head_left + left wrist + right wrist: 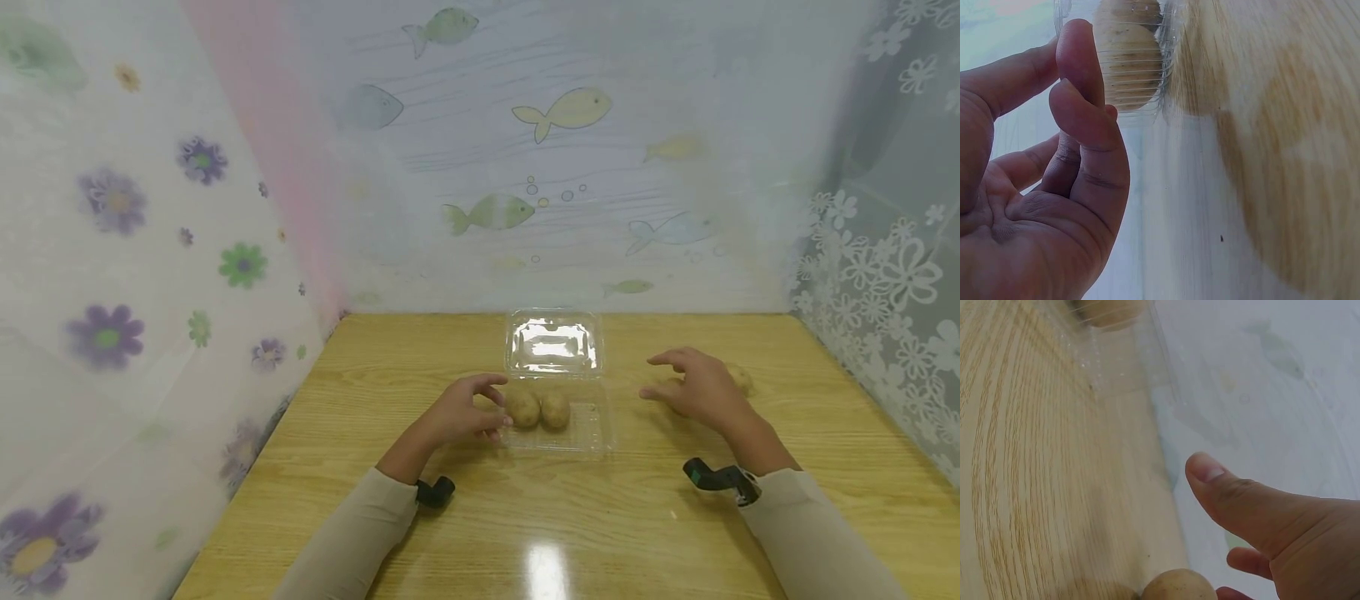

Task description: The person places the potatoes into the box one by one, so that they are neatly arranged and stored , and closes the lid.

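A clear plastic clamshell box [592, 437] lies on the table with its lid [555, 346] folded back. Two potatoes [555, 411] sit side by side in the box's left part; one potato [1132, 65] also shows through the ribbed wall in the left wrist view. My left hand [468, 410] is at the box's left side, its loosely bent fingertips [1079, 53] touching or very near the wall. Right of the box, my right hand [701, 387] hovers with thumb and fingers apart, holding nothing. Another potato [738, 379] lies beyond it, partly hidden; a potato [1180, 586] appears below that hand.
The wooden table [615, 525] runs back to a curtain [420, 250] printed with fish. Flowered curtains [172, 275] stand at the left and right sides. A black wrist mount [712, 477] sits on the right forearm, another black mount [437, 492] on the left.
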`<state>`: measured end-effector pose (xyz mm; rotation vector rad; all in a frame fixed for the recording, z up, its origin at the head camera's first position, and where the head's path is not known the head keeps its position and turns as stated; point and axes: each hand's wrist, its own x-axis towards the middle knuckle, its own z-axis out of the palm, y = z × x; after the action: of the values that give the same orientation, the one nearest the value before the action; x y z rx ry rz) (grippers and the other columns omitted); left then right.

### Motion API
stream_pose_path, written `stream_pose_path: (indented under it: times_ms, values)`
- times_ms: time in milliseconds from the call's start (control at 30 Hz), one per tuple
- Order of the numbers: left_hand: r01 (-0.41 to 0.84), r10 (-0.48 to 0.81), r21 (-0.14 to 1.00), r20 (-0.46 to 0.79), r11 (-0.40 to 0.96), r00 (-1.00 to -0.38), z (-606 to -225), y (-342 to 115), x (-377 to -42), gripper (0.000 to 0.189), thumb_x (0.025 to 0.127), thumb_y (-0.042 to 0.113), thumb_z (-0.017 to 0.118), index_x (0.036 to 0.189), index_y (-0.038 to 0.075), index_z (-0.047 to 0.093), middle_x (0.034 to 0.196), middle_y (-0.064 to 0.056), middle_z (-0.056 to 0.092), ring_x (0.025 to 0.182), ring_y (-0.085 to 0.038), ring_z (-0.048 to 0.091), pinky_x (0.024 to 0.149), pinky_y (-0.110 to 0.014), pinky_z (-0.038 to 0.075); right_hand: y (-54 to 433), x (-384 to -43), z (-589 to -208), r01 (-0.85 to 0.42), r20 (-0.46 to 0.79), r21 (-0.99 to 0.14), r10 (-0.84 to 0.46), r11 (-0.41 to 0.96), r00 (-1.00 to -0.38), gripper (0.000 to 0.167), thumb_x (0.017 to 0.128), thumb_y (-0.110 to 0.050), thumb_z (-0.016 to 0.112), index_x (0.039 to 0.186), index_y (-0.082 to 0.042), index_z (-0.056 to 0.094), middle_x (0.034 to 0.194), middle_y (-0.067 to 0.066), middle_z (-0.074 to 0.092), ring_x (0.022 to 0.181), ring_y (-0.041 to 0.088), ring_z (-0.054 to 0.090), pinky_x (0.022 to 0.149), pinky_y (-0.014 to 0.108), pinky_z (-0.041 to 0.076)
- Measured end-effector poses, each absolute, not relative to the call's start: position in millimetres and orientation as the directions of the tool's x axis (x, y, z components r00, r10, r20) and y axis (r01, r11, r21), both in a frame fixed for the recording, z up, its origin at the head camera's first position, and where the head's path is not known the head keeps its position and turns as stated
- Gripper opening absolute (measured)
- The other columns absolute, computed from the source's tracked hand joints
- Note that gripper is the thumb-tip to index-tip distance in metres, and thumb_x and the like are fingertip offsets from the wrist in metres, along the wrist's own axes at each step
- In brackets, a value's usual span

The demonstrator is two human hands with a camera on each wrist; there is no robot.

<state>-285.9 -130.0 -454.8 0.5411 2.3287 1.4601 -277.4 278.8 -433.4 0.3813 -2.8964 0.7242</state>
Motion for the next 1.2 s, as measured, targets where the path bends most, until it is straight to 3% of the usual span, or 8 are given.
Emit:
stream_pose_path:
  times_ms: [1200]
  values:
    - [0.146, 0.493, 0.904, -0.08, 0.403, -0.866, -453, -130, -286, 0.073, 0.09, 0.023, 0.083, 0.154, 0.016, 0.049, 0.126, -0.008, 0.062, 0.072, -0.026, 0.076, 0.065, -0.036, 0.061, 298, -280, -440, -0.237, 0.057, -0.439, -0.236, 0.867, -0.97, 0.073, 0.083, -0.044, 0.087, 0.138, -0.003, 0.064, 0.141, 0.035, 0.055, 0.111, 0.051, 0.066, 0.087, 0.063, 0.056]
